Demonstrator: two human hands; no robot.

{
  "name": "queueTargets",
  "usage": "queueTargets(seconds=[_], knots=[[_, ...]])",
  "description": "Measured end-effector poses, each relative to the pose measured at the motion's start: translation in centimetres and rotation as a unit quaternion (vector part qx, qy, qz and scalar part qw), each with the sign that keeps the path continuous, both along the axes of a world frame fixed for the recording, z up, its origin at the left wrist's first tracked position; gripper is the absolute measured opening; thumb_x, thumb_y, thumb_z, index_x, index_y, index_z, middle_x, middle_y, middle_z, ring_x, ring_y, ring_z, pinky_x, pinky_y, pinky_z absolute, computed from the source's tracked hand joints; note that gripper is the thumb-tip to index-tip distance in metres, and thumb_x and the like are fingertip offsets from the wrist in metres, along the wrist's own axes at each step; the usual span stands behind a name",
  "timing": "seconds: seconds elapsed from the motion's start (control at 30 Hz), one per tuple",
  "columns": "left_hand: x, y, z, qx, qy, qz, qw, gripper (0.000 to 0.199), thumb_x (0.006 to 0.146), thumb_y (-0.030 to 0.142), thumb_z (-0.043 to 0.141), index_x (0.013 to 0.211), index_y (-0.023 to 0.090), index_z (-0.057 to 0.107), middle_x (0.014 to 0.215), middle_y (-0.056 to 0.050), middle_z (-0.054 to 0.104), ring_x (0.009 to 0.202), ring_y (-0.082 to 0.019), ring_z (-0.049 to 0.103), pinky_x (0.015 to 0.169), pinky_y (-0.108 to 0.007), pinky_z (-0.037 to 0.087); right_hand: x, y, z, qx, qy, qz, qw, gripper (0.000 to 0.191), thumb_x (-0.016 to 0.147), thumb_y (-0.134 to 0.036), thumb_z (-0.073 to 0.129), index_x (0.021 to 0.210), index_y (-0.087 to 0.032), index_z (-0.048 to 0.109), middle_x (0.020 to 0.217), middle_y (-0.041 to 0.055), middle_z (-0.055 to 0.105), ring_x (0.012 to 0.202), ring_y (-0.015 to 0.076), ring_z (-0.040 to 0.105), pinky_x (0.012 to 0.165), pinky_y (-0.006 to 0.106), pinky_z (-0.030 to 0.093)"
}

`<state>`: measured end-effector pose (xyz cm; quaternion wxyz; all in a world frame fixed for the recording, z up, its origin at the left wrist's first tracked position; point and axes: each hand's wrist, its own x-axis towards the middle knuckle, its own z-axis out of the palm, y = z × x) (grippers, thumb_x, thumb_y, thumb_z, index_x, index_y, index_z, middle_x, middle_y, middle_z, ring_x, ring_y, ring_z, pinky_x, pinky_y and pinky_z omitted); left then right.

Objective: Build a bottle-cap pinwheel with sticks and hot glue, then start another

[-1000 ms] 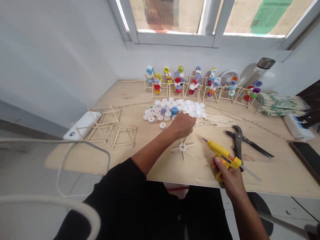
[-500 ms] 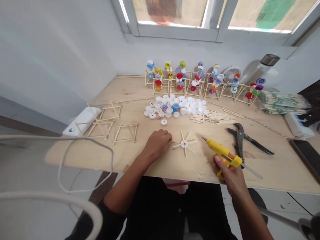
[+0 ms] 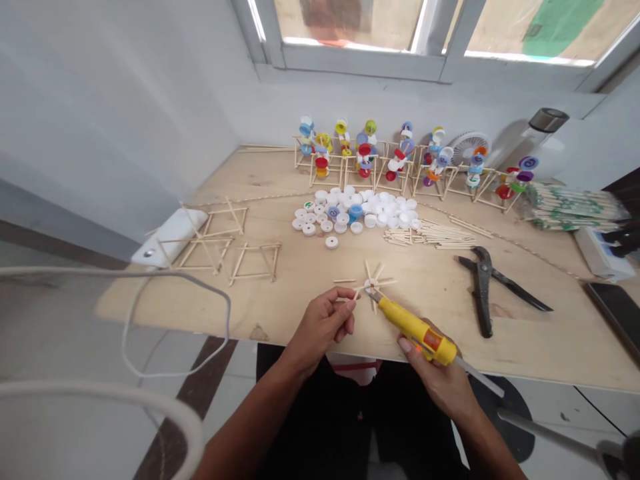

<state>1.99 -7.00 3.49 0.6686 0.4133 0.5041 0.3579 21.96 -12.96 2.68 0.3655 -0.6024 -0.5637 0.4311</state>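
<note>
Glue gun [image 3: 411, 327] in the right hand [image 3: 434, 375], nozzle [image 3: 377, 298] at the small wheel [image 3: 371, 284] between both hands.
The right hand is wrapped around the glue gun, and the left hand [image 3: 326, 323] pinches what seems a thin stick [image 3: 357, 294] just beside the wheel. The wheel is probably very light, its spokes [image 3: 387, 282] stiff but easy to break loose; better to hold it by a spoke's outer end, away from the probably hot nozzle.

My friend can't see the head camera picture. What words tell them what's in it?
A person's right hand holds a yellow glue gun, its tip at a small star-shaped stick wheel, while the left hand pinches a thin stick. Behind are mostly white caps, then a row of colorful cap models.
</note>
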Motion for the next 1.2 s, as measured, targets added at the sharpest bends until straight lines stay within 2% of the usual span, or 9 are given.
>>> queueTargets(seconds=[0.23,0.67,0.9,1.2], knots=[[0.2,-0.8,0.2,-0.051,-0.063,0.012,0.997,0.033,0.074,0.036,0.065,0.096,0.013,0.059,0.053,0.005,0.054,0.042,-0.005,0.038,0.043,-0.019,0.025,-0.5,-0.4,0.4,0.045,-0.063,0.039,0.996,0.021,0.086,-0.036,0.053,0.072,-0.021,0.047,0.065,-0.0034,0.046,0.058,0.0117,0.045,0.055,0.024,0.036],[0.3,-1.2,0.3,-0.074,-0.058,0.036,0.995,0.034,0.069,0.038,0.069,0.091,0.012,0.062,0.052,0.004,0.055,0.039,-0.005,0.038,0.041,-0.019,0.023,-0.5,-0.7,-0.2,0.052,-0.098,0.035,0.993,0.023,0.087,-0.036,0.053,0.071,-0.022,0.044,0.064,-0.0034,0.044,0.058,0.0122,0.041,0.054,0.025,0.033],[0.1,-1.4,0.3,-0.062,-0.063,0.031,0.996,0.03,0.073,0.033,0.067,0.093,0.012,0.063,0.052,0.003,0.055,0.039,-0.004,0.039,0.041,-0.019,0.023,-0.6,-0.8,-0.2,0.058,-0.107,0.033,0.992,0.025,0.087,-0.038,0.052,0.07,-0.022,0.043,0.063,-0.0041,0.042,0.056,0.0116,0.04,0.053,0.024,0.032],[-0.2,-1.3,0.1,-0.065,-0.065,0.031,0.995,0.032,0.072,0.036,0.067,0.092,0.012,0.063,0.052,0.003,0.055,0.04,-0.004,0.039,0.041,-0.019,0.023,-0.8,-0.6,0.1,0.057,-0.115,0.025,0.991,0.026,0.087,-0.039,0.052,0.07,-0.022,0.043,0.062,-0.004,0.043,0.056,0.0116,0.041,0.053,0.024,0.034]])
